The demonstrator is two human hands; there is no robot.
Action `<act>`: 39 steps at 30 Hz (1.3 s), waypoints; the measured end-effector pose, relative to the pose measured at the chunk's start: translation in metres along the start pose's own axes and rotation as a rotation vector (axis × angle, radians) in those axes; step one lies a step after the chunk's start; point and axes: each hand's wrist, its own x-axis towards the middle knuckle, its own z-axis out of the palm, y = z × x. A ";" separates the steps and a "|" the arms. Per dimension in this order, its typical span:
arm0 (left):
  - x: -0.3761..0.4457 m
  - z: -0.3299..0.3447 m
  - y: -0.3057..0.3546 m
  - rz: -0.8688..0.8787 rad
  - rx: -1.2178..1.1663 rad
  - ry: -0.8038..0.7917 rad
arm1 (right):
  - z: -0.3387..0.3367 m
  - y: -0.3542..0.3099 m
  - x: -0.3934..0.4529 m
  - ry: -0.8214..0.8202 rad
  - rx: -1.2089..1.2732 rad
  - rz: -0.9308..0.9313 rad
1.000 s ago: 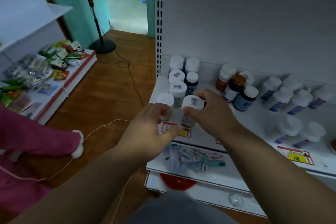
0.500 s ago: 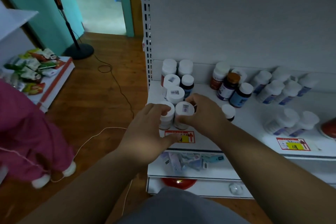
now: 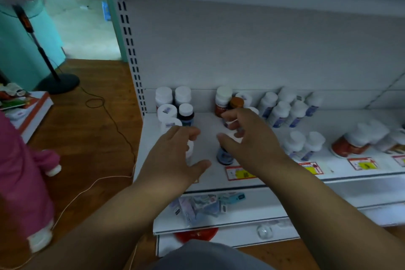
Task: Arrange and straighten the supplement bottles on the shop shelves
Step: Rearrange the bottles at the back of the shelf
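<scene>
Two hands over a shelf (image 3: 341, 116): left hand (image 3: 175, 160) relaxed beside a white bottle (image 3: 189, 149), right hand (image 3: 249, 138) pinching a dark bottle (image 3: 223, 155) (blurred) by its cap.

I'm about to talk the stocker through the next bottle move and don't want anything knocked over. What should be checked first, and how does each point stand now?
1. Right hand has a hold on the dark blue bottle: ok, thumb and fingers curl round its white cap.
2. That bottle upright on the shelf: ok.
3. Left hand free: cannot tell, a white bottle sits behind its fingers.
4. Bare shelf between the hands for setting down: ok.
5. Bottles all standing: not ok, a red-labelled bottle lies on its side at right.
6. Labels facing front: cannot tell, blurred.
</scene>
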 end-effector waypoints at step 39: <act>0.194 0.247 0.254 0.010 0.010 0.009 | -0.238 0.315 0.130 -0.325 -0.365 0.033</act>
